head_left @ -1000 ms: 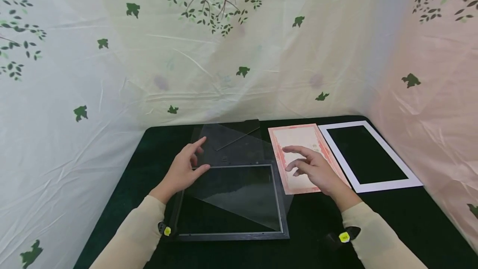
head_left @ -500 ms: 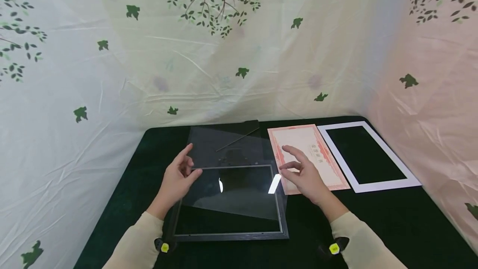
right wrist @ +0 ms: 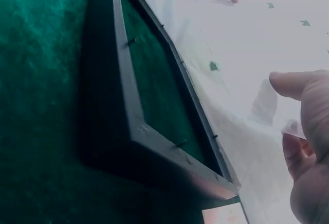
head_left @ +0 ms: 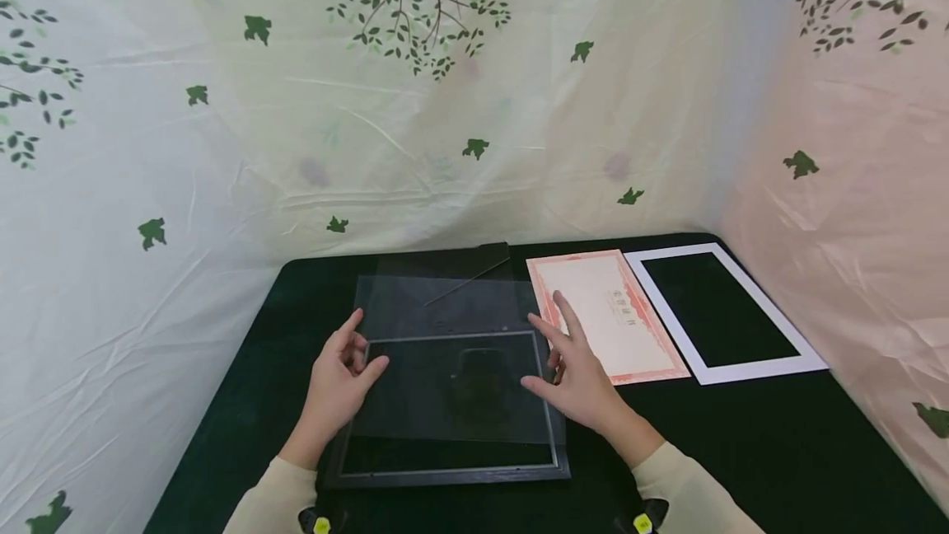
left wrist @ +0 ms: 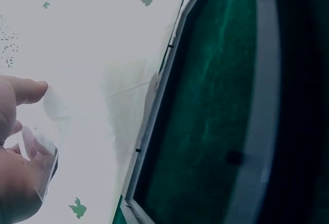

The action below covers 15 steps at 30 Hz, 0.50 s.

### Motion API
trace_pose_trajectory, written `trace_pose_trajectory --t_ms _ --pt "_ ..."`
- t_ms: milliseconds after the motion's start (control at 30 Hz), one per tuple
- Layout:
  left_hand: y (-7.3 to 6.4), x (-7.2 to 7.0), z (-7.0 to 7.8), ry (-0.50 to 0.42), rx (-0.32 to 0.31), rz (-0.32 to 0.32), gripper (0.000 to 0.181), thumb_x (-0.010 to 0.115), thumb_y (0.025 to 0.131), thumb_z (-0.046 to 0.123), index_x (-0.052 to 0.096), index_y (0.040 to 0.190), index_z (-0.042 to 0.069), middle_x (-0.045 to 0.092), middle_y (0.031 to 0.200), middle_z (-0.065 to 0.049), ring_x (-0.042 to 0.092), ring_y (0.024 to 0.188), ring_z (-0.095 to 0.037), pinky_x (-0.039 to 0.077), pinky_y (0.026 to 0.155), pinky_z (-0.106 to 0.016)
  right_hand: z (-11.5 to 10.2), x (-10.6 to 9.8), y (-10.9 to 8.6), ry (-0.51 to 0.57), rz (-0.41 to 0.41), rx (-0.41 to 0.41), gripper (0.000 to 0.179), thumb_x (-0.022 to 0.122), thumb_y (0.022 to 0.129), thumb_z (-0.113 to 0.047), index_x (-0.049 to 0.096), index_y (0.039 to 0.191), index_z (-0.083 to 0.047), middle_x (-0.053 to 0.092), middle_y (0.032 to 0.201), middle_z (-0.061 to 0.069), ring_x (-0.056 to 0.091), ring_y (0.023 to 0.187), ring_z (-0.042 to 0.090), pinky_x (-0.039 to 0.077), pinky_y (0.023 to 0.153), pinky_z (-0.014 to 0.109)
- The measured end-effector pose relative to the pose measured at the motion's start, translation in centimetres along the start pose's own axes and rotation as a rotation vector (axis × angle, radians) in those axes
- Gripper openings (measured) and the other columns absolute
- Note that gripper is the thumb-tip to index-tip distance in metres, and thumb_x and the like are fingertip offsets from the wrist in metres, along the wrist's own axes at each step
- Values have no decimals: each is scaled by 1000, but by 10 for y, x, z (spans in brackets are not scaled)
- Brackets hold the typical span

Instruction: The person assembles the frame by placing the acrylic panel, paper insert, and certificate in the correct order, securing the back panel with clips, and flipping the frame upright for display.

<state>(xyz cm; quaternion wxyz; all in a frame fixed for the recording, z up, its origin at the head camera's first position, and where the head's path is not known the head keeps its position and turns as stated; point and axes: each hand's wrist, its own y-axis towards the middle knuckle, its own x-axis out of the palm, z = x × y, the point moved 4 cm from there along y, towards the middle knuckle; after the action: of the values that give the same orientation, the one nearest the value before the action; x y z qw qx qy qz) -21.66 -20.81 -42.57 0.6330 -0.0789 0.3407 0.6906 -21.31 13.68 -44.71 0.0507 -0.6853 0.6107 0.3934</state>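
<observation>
A leaf-printed cloth backdrop [head_left: 445,122] fills the upper half of the head view, with a dark green table [head_left: 245,402] below. Lower centre lies a dark picture frame [head_left: 452,477], and past its top bar a dark panel [head_left: 445,264]. The clear sheet [head_left: 460,386] is held above the frame, overlapping both. At right lie a white mat [head_left: 756,369] and, just left of it, a red-bordered certificate [head_left: 611,332].

The left hand [head_left: 329,386] and right hand [head_left: 574,381] hold the sheet by opposite edges, thumbs and forefingers spread wide, other fingers curled at the edge; exact contact is hard to tell.

Half a second ago the sheet's lower edge sloped; now it runs nearly level, and the right hand has come leftward to the frame's side bar. I judge the sheet better squared to the frame, though that edge falls short of the bottom bar.

The certificate bears a short sideways line of characters, too small to read; marks on the yellow wrist tags [head_left: 642,524] are illegible too. No brand shows.
</observation>
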Motion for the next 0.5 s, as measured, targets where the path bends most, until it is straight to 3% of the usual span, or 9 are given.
trace_pose_trajectory --t_ms 167,300,500 --pt "-8 6 -4 129 49 -18 78 79 81 13 38 147 8 51 106 -5 45 70 -12 44 60 -22 3 7 -4 -21 -84 -11 84 86 73 -27 44 145 -23 12 161 -3 52 71 15 47 54 19" --pt "-14 8 -9 254 75 -86 80 80 80 23 39 147 10 51 115 -8 46 76 -16 44 61 -26 7 8 -7 -5 -125 14 82 86 72 -26 47 143 -23 16 159 -3 52 72 15 48 54 20" --pt "-22 9 -29 439 85 -231 81 73 82 50 42 146 12 54 121 -10 47 105 -24 47 85 -45 15 13 -12 90 -170 103 77 86 73 -24 51 140 -19 24 156 -4 53 94 15 55 79 38"
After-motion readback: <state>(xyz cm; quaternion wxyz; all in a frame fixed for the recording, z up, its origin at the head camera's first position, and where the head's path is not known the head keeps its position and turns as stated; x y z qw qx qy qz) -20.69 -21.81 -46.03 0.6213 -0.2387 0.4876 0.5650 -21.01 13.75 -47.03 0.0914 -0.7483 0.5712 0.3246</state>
